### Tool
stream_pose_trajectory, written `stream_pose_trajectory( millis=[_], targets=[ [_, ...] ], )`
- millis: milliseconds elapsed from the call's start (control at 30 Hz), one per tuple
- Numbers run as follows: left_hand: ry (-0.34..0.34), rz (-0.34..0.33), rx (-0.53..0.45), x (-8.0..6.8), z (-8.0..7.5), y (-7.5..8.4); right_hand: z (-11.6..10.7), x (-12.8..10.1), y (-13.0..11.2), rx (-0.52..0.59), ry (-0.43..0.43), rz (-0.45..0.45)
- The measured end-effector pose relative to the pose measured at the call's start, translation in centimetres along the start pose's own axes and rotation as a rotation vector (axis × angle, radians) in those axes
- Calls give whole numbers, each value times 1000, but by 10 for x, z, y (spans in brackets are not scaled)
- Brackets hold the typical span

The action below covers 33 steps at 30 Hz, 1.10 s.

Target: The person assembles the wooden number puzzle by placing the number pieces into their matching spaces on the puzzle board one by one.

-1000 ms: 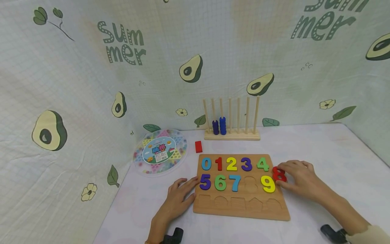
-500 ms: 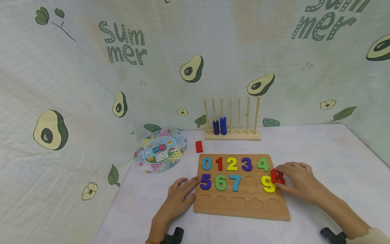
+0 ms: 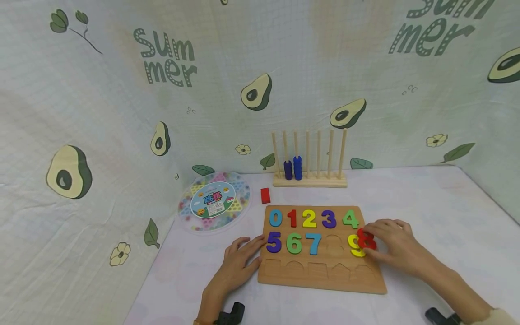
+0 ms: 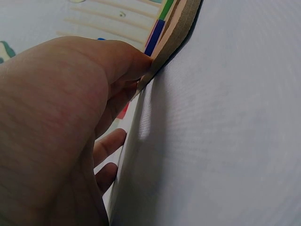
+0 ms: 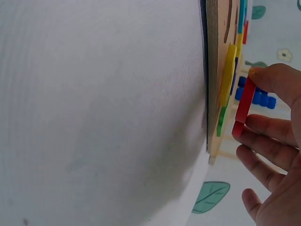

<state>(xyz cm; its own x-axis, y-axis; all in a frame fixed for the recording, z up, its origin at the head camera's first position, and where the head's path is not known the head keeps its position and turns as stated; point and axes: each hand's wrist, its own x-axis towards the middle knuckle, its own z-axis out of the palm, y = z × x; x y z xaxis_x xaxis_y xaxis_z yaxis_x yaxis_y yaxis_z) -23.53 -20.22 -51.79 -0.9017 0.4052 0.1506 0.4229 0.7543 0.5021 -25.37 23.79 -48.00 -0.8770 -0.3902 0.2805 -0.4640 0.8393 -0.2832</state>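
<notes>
Right hand [image 3: 396,246]: fingers pinch the red 8 [image 3: 367,239] above the yellow 9 [image 3: 355,246].
Empty 8 slot [image 3: 334,244]: just left of the 9, nearer this hand.
Left hand [image 3: 237,266]: fingers relaxed, resting against the wooden board [image 3: 321,280].

Pale wood puzzle board [image 3: 321,277], set with a blue 0 [image 3: 275,218], red 1 [image 3: 292,218], yellow 2 [image 3: 309,218], purple 3 [image 3: 328,219], green 4 [image 3: 350,219], purple 5 [image 3: 274,242], green 6 [image 3: 294,243], light blue 7 [image 3: 313,243], yellow 9 [image 3: 354,246]. Red 8 [image 3: 367,239] pinched in the right hand [image 3: 396,246]. Small red block [image 3: 265,195]. Light wood peg rack [image 3: 310,180] with dark blue rings [image 3: 293,169]. Round clear box [image 3: 213,201], pastel multicolour dots, blue label. White tablecloth [image 3: 438,212]. Pale checked backdrop [image 3: 122,113] printed with green avocados, leaves, flowers, green "Summer" lettering.
</notes>
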Motion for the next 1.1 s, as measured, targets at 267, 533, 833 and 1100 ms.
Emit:
stream_pose_trajectory(
  millis=[267, 533, 833, 1100],
  targets=[
    [-8, -6, 5, 0, 1, 1, 3, 2, -9, 2, -1, -21],
    [-16, -15, 3, 1, -1, 1, 4, 1, -20, 16, 20, -67],
    [-27, -36, 12, 0, -1, 3, 14, 2, -25, 24, 13, -82],
    [-6, -22, 11, 0, -1, 3, 19, 5, -31, 28, 20, -110]
  ],
)
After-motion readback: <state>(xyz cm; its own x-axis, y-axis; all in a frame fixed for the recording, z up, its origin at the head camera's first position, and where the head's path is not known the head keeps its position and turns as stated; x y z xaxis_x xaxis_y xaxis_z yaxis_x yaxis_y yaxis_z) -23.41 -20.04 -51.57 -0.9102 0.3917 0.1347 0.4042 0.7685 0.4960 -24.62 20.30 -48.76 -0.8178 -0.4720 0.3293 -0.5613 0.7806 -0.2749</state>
